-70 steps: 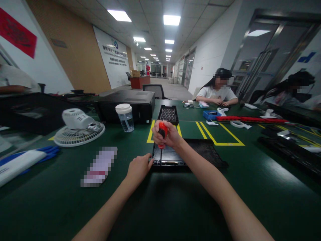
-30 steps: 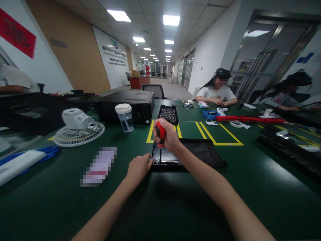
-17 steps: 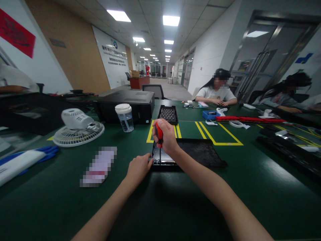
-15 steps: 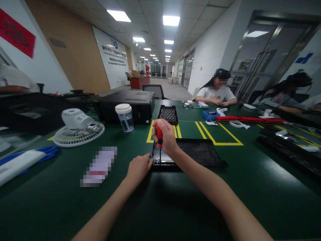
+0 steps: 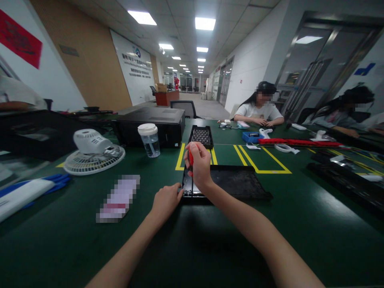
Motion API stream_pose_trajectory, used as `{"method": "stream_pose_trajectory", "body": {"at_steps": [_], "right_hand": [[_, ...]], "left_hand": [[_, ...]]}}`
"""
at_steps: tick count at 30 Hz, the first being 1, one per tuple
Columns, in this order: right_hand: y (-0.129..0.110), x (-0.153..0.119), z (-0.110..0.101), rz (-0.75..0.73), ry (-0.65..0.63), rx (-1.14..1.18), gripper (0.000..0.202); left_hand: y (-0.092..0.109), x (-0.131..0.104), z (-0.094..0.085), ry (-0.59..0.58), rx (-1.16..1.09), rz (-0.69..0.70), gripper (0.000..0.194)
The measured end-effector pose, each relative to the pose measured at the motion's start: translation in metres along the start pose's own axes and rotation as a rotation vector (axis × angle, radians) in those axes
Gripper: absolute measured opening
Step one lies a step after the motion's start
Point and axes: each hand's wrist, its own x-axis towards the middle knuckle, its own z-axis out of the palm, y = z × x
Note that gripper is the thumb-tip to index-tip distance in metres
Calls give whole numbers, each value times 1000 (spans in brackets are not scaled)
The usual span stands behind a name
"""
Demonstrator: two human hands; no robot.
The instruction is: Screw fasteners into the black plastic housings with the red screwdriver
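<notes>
1. Red screwdriver (image 5: 191, 159), near upright: right hand (image 5: 200, 164) has its fingers clamped round the handle. Dark shaft runs down to the near-left part of a flat black casing (image 5: 237, 182). Tip contact too small to read.
2. Left hand (image 5: 166, 198): fingers at the casing's left side by its near corner; cannot tell whether they grip it or only press.
3. Position: casing lies flat in the middle of the green worktop (image 5: 90, 252), well short of the far edge. Near edge not visible.
4. Risk, judged: tip could slip and score the silvery panel, if the shaft leans or downward force is uneven.
5. Risk, judged: casing could pivot under twisting; bracing appears to be at the left end only, with the right end unheld.
6. Risk, judged: a slip leftward could carry the tip towards the left thumb, which sits close to the shaft.
7. Appearance: casing shallow, low-rimmed, matt black and scuffed over its right part. Left part brighter, a reflective silvery panel with a bright strip along the near rim. Right forearm hides some of the join.
</notes>
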Motion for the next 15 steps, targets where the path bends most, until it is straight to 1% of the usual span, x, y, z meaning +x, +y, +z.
{"method": "stream_pose_trajectory", "body": {"at_steps": [9, 15], "right_hand": [[1, -2, 2, -45, 123, -79, 22], [4, -4, 4, -67, 157, -124, 22]], "left_hand": [[2, -1, -3, -7, 2, 4, 34], [1, -1, -2, 6, -1, 11, 33]]}}
